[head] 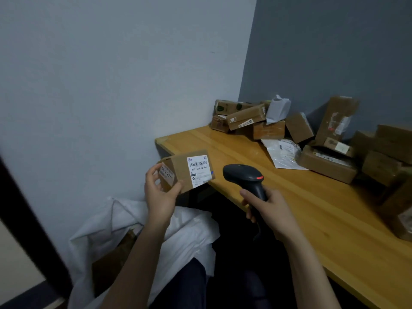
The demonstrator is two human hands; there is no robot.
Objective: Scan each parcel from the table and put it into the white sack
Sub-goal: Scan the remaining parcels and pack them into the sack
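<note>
Pale blue-grey wall [111,85] is filling the view from 9 to 12 o'clock and meeting a darker grey wall [334,52] in a corner at 1 o'clock. A honey-coloured wooden surface [301,210] is running from that corner down to 5 o'clock. It is carrying a heap of cardboard parcels [256,121] at 2 o'clock, with a grey poly bag [277,109] sitting on top and a white mailer [283,155] lying flat beside them.

The left hand [160,192] is gripping a small cardboard parcel [185,170] by its end, in the air just off the surface's near-left corner, with its shipping label [199,170] facing the camera. The right hand [269,208] is curling its fingers round the handle of a black barcode scanner [244,176], whose head is reaching toward the label, near it but apart. The white sack [191,228] is slumping at 7 o'clock under the left forearm, with a brown box [111,264] showing in its opening.

Parcels at 3 o'clock are sinking into shadow and being cut off by the frame edge. The label's small print is too fine to read. The right hand is hiding the scanner's lower handle. A dark door frame [26,208] at 8 o'clock is showing only as a smear.
</note>
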